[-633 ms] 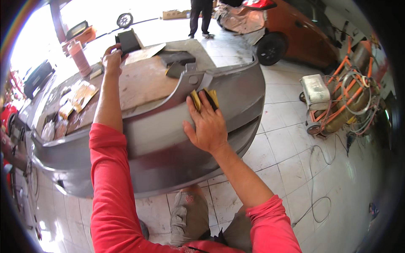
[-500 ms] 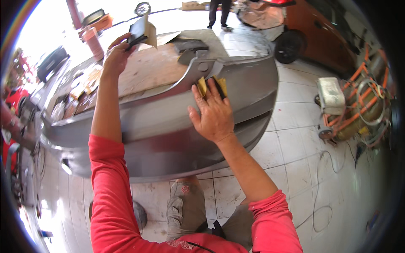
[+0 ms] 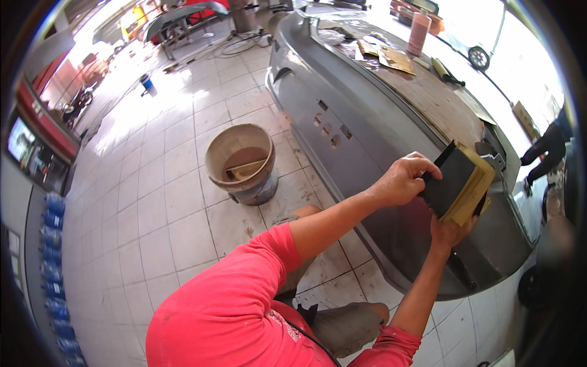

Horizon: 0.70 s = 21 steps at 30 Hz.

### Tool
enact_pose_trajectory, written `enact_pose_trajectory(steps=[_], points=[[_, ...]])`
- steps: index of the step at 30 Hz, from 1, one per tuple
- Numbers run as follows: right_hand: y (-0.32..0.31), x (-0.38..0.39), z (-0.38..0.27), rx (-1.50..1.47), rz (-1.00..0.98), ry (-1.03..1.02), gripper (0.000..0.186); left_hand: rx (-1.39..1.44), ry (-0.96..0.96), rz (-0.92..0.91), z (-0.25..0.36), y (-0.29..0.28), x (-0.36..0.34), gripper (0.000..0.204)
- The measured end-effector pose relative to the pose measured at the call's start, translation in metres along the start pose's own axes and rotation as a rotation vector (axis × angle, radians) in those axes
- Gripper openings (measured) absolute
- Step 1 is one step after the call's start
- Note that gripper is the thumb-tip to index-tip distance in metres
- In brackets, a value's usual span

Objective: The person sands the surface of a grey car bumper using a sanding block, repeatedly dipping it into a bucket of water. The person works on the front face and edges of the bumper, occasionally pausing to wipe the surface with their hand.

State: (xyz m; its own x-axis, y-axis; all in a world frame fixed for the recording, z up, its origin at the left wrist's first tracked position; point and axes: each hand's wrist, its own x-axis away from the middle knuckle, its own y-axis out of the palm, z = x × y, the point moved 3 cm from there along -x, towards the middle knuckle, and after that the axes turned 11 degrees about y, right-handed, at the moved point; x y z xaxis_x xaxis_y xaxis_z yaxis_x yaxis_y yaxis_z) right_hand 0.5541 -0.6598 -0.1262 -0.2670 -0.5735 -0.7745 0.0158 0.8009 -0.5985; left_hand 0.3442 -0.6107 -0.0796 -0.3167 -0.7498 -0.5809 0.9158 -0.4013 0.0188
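My left hand (image 3: 402,178) pinches the near edge of a dark sheet of sandpaper (image 3: 449,183). Just below it, my right hand (image 3: 451,230) has its fingers closed around yellow-backed sandpaper (image 3: 469,199), which lies against the dark sheet. How many sheets are stacked there I cannot tell. Both hands are raised over the right end of a grey car bumper (image 3: 361,140), which has several small cut-outs in its face.
A bucket (image 3: 271,186) of murky water stands on the tiled floor (image 3: 165,208) left of the bumper. Behind the bumper, a worktop (image 3: 422,92) carries paper scraps and a pink bottle (image 3: 419,33). Blue water bottles (image 3: 54,244) line the left side. Someone's dark-trousered legs (image 3: 547,147) show at right.
My view has swung left, bringing the bucket in. My right hand has come off the bumper's surface with its sandpaper, and my left hand has brought the dark sheet together with it.
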Motion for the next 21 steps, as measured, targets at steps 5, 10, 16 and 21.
enact_pose_trajectory(steps=[5,10,16,21], points=[[0.011,-0.006,0.005,-0.056,-0.001,-0.106,0.082,-0.24,0.083,0.03,-0.003,0.005,0.017,0.025],[-0.005,-0.015,-0.009,-0.073,0.039,-0.145,0.081,-0.335,-0.016,0.066,0.011,0.028,0.021,0.075],[-0.009,-0.018,-0.011,-0.223,0.094,-0.217,0.088,-0.397,-0.075,0.101,0.018,0.042,0.02,0.112],[0.001,-0.019,0.001,-0.084,0.103,-0.263,0.086,-0.345,-0.128,0.082,0.024,0.046,0.023,0.11]])
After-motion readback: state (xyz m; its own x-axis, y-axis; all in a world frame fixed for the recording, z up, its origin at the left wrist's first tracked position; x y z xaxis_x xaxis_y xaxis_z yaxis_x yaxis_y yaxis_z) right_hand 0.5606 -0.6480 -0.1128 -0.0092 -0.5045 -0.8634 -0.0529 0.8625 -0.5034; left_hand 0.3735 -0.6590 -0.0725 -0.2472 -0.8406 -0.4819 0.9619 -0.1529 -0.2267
